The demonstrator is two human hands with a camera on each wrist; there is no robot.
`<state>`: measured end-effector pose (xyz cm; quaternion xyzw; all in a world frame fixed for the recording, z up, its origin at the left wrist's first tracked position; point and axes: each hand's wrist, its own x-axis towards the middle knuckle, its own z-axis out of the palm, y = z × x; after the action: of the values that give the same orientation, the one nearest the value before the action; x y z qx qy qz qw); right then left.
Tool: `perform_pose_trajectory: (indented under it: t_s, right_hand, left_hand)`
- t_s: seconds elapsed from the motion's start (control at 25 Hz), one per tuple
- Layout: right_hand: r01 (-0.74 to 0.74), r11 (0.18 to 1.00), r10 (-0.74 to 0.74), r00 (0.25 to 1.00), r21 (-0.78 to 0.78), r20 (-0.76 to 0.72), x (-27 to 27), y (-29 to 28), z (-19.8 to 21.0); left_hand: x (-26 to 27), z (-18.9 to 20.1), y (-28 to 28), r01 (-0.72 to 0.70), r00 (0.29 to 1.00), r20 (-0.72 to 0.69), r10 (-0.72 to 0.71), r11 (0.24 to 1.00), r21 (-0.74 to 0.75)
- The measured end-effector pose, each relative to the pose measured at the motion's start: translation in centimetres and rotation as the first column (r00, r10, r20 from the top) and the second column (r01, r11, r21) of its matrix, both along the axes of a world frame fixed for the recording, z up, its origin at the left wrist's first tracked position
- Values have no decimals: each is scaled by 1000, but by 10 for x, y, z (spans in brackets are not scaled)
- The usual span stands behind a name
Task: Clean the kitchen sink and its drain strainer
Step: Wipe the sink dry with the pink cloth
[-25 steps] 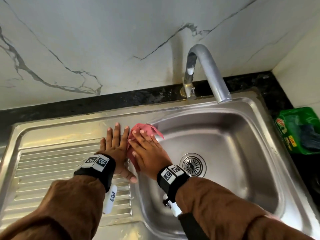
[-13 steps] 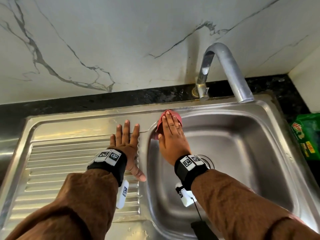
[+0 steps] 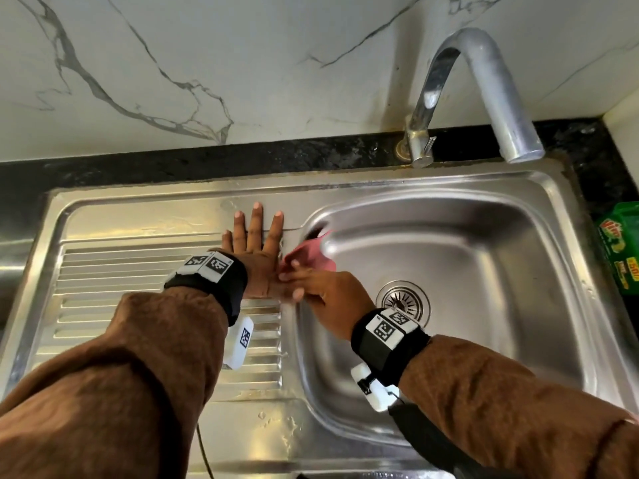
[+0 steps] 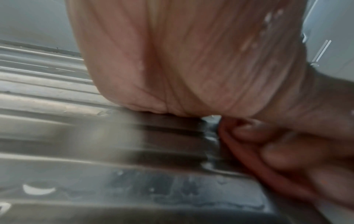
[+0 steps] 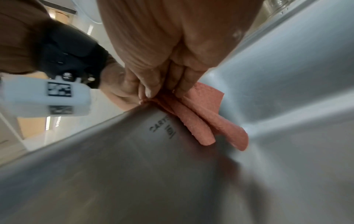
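Observation:
A stainless sink (image 3: 449,183) has a basin on the right and a ribbed drainboard (image 3: 138,288) on the left. My left hand (image 3: 257,243) lies flat on the drainboard near the basin's edge, its fingers straight and holding nothing. Beside its thumb, my right hand (image 3: 321,292) presses a folded pink cloth (image 3: 311,259) onto the basin's left rim. In the right wrist view the right hand's fingers (image 5: 172,78) lie straight on the cloth (image 5: 206,121), which hangs down the basin's inner wall. The round drain strainer (image 3: 403,302) sits uncovered in the basin floor.
A curved steel faucet (image 3: 484,81) arches over the basin's back. A green packet (image 3: 620,250) lies on the black counter at the far right. A marble wall (image 3: 242,63) rises behind the sink. Water drops dot the sink's front rim (image 3: 276,430).
My right hand has slid the pink cloth from the basin's back-left corner toward me along the left rim, ending beside my left thumb. My left hand has stayed on the drainboard.

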<state>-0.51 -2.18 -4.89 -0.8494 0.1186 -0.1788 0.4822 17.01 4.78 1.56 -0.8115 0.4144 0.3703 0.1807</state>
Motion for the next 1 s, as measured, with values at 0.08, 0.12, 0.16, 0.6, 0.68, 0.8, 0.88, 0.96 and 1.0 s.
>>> perform_pose_trajectory:
  t_s: [0.08,0.12,0.16,0.6,0.68,0.8,0.88,0.96,1.0]
  right_hand:
    - [-53,997,55,997,49,-46,-15,14,9]
    - [-119,991,125,987,64,-106,-23,20,15]
    - [-203,977,211,960,61,-185,-29,24,22]
    - [-599,783,482,757,-171,-441,-10,30,58]
    - [-670,732,531,675,-124,-513,-7,41,58]
    - [-813,579,620,486,-58,-616,1,57,70]
    - [-873,482,631,409,-79,-659,8,71,78]
    - [-880,464,644,411,-98,-645,7,86,83]
    - [-880,467,656,408,-83,-635,1,94,83]
  left_hand:
    - [-2,0,-1,-46,999,-15,45,998,-49]
    - [-2,0,-2,-64,998,-14,63,996,-58]
    - [-2,-1,-3,-72,997,-10,71,996,-59]
    - [-9,-7,-3,-38,992,115,46,997,-67]
    - [-8,-5,-3,-49,994,95,55,997,-64]
    - [-6,-4,-1,-58,995,78,64,996,-69]
    - [-7,-4,-1,-58,995,71,65,994,-87]
    - [-7,-5,0,-53,996,68,60,994,-98]
    - [-7,-5,1,-49,996,69,56,994,-102]
